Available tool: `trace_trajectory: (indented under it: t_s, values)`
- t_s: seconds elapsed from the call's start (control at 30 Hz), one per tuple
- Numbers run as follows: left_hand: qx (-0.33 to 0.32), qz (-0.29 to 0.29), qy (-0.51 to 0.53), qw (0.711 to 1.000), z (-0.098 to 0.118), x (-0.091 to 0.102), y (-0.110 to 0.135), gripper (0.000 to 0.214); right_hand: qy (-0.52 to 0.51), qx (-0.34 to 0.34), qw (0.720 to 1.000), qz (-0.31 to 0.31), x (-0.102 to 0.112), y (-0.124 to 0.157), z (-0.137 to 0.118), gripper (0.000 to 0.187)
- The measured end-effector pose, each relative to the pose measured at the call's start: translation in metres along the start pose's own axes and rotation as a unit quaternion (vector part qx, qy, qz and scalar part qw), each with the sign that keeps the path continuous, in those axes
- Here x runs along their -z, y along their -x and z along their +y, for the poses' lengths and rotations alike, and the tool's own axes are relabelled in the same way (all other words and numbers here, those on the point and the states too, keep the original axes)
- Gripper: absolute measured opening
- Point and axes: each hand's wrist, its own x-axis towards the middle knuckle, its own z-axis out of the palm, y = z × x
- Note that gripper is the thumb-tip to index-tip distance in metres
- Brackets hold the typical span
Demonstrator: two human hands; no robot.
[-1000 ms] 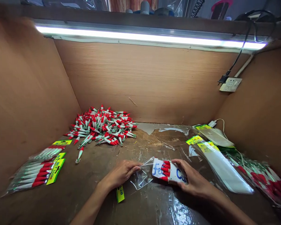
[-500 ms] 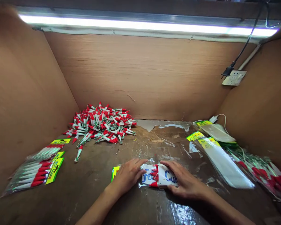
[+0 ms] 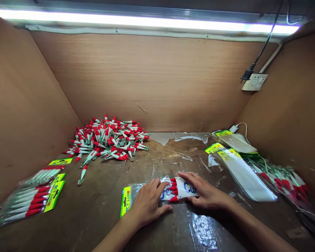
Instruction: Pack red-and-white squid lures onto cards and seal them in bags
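Note:
A clear plastic bag with a yellow BCT LURE header (image 3: 125,202) lies flat under my left hand (image 3: 151,199), whose fingers are spread over it with the thumb out to the right. Between my hands, several red-and-white fishing lures (image 3: 174,192) lie side by side, red tips toward the left. My right hand (image 3: 206,192) is closed around a white card (image 3: 185,187) with blue handwriting, fingers over the far edge and thumb at the near one. The lures' white bodies are hidden under the card. More blue writing on white shows left of the tips.
A heap of loose lures (image 3: 110,140) stands at the back left, with one single lure (image 3: 82,175) before it. Filled bags (image 3: 28,203) lie at the left. On the right are flat header bags (image 3: 248,175) and bagged lures (image 3: 285,180). A plug (image 3: 248,73) hangs by the wall socket.
My left thumb has moved off the bag's mouth toward me, and the fingers have spread over the bag. More of the yellow header shows. The view has shifted slightly.

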Motion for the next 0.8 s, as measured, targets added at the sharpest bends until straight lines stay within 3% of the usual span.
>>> trace_trajectory:
  t_s: [0.2,0.43,0.67,0.8]
  values:
    - [0.007,0.024,-0.001,1.000,0.005,-0.004,-0.003,0.060,-0.004,0.012,1.000,0.014,-0.002,-0.004,-0.002,0.090]
    - [-0.005,0.037,0.011,0.999,0.012,-0.011,-0.006,0.012,0.004,0.031,0.999,0.023,-0.010,-0.003,-0.004,0.087]
    - [-0.006,0.019,0.180,0.983,0.004,0.007,-0.004,0.012,-0.004,0.011,1.000,0.019,-0.007,-0.004,-0.006,0.089]
    - [-0.027,-0.001,0.202,0.979,0.003,0.015,-0.001,0.010,-0.014,0.014,1.000,0.024,-0.005,-0.003,-0.005,0.090]
